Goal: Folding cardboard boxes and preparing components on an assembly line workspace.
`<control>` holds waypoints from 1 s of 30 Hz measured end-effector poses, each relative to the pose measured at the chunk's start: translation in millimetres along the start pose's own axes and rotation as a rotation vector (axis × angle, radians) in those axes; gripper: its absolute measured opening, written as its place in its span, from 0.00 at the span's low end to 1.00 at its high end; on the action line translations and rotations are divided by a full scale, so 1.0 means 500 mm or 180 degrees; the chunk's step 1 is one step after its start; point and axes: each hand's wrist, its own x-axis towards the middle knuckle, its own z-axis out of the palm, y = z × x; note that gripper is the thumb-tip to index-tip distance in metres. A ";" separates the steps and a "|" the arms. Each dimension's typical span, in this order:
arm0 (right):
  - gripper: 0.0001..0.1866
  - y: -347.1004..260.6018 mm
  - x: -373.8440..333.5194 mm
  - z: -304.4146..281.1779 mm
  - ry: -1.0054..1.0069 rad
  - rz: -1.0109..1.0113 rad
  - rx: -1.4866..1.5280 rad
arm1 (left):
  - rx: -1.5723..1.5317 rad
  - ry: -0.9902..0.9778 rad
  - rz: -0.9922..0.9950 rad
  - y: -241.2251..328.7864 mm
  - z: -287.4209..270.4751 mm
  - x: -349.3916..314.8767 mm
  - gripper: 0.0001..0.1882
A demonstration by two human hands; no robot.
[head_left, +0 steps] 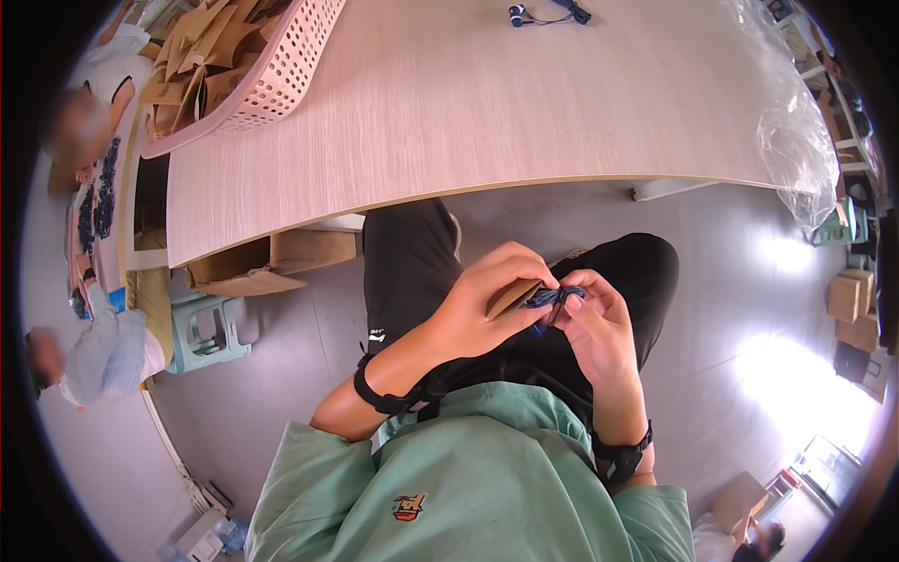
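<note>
Above my lap, just off the table's near edge, both hands are close together. My left hand (478,304) is closed around a small brown paper pouch (510,298), its mouth toward the right. At that mouth sits a bundled dark blue earphone cable (554,298), coiled and cinched at the middle. Fingers and thumb of my right hand (599,332) pinch the bundle. How far the cable reaches into the pouch is hidden by my fingers. Another set of dark blue earphones (518,15) lies at the far side of the table.
A pink perforated basket (290,70) full of brown paper pouches (201,47) stands at the table's left. Crumpled clear plastic (796,122) hangs over the right edge of the table (524,112). Below are an open cardboard box (253,272) and a green stool (208,332). Other people sit at left.
</note>
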 end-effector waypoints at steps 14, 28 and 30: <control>0.14 0.028 0.000 0.007 -0.0173 0.0371 0.0455 | -0.0468 -0.0028 -0.0068 -0.001 -0.001 -0.002 0.12; 0.19 0.030 0.012 0.047 0.0843 -0.2302 -0.4901 | -0.1246 0.0679 -0.1191 0.011 0.031 -0.005 0.12; 0.19 0.033 0.017 0.046 0.0964 -0.2518 -0.5066 | -0.0945 0.0633 -0.1421 0.007 0.026 -0.004 0.12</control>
